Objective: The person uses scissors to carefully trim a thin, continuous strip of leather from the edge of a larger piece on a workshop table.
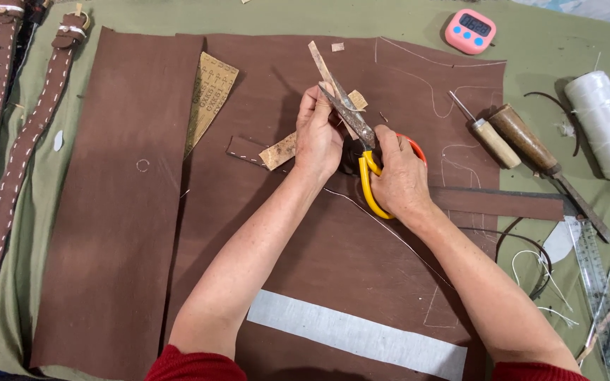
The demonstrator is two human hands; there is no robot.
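A white rectangular strip [356, 334] is seen nearest, lying on the large brown leather sheet [333, 240]. Above it, the yellow-handled scissors [361, 152] are gripped by the right hand [398, 173], while a narrow tan strip [326, 70] is pinched by the left hand [319, 134]; a fingertip could be nicked if the blades slip. Two leather sheets, two belts [8, 169], two wooden-handled awls [510, 137], one thread spool [605, 123] and one pink timer [470, 31] are counted on the surface.

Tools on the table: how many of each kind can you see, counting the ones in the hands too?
Scissors with yellow handles, in the right hand: 1
Wooden-handled tools, the light one and the dark one: 2
Spool of white thread: 1
Pink timer: 1
Clear ruler: 1
Total: 6
The left hand holds a thin strip, not a tool.
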